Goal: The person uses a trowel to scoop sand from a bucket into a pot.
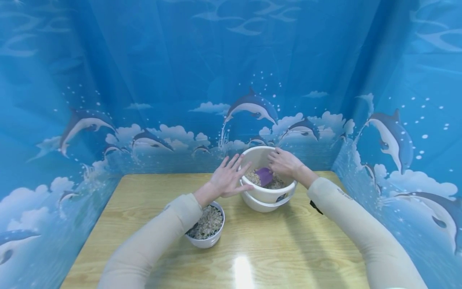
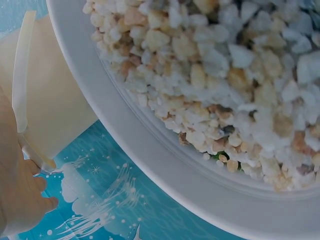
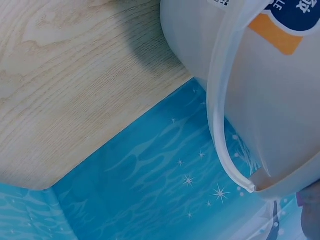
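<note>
A white bucket (image 1: 268,196) with a bail handle (image 3: 220,125) stands at the back of the table, pale gravel inside it. My left hand (image 1: 225,178) is at its left rim, fingers spread and fairly straight, holding nothing. Over the right side of the bucket, my right hand (image 1: 283,163) has curled fingers and grips a purple scoop (image 1: 264,176), whose blade rests in the gravel; its handle is mostly hidden by the hand. Beneath my left forearm stands a white bowl (image 1: 205,242) full of small pale and tan stones (image 2: 200,85), partly covered by the sleeve.
The wood-grain table (image 1: 260,241) is enclosed by a blue curtain (image 1: 180,80) printed with dolphins, on the back and both sides. The bucket stands close to the back curtain. My left sleeve (image 1: 159,228) passes low over the bowl.
</note>
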`<state>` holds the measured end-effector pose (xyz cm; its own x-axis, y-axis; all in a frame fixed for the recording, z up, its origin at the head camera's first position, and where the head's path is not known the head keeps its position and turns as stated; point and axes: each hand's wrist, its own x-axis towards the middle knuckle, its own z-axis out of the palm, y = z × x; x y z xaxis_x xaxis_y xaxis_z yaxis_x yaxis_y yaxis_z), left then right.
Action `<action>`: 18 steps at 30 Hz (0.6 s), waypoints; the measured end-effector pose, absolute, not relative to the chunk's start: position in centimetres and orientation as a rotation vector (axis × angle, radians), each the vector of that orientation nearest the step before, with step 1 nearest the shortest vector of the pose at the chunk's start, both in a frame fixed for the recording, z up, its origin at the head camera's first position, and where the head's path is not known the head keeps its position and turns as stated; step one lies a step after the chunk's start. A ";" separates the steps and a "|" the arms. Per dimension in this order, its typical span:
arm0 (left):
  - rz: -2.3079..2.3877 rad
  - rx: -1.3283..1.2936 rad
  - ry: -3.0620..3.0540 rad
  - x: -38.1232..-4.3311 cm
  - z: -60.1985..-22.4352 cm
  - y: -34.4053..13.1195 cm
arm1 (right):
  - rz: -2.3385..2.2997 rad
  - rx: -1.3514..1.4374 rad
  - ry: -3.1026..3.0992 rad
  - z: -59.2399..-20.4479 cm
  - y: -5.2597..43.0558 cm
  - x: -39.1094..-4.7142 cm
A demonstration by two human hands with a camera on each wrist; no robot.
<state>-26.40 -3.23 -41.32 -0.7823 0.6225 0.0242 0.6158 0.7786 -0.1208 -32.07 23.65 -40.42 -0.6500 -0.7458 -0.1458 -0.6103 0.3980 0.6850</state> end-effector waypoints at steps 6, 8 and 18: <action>0.161 -1.014 -2.903 -26.4 -41.4 -3.3 | -1.017 1.236 -2.474 -40.6 23.6 -32.0; 0.160 -1.016 -2.903 -26.4 -41.4 -3.3 | -1.002 1.245 -2.467 -40.7 23.6 -31.9; 0.183 -1.028 -2.876 -26.5 -41.4 -3.4 | -0.976 1.262 -2.474 -40.7 23.5 -31.7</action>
<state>-26.46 -3.38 -41.39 -0.7713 0.6355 0.0367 0.6257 0.7674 -0.1400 -31.72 23.50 -40.66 -0.6164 -0.7788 -0.1163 -0.6482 0.4181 0.6364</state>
